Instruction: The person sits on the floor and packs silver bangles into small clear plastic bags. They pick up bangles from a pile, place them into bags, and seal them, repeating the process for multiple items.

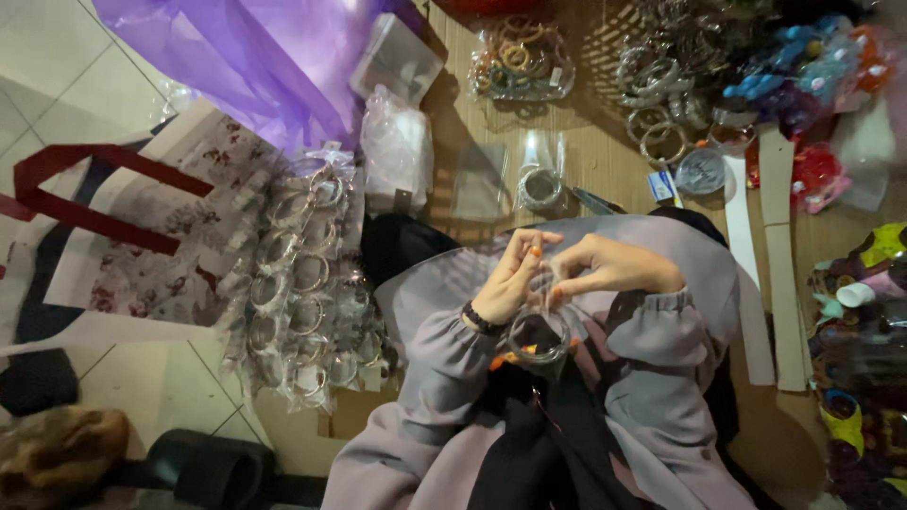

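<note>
Held at chest height over the lap: clear packet with bangle, pinched at its top by left hand and right hand (likely to seal it); packed bangles at the floor's left.

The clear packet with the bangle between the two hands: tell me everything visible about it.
The clear packet is a thin, glossy, see-through plastic sleeve with a round silvery bangle sitting in its lower end. It hangs roughly upright over the person's lap, in front of the grey sleeves. The left hand and right hand pinch its upper edge from either side, fingertips nearly meeting. Small orange bits show near its bottom; what they are is unclear.
</note>
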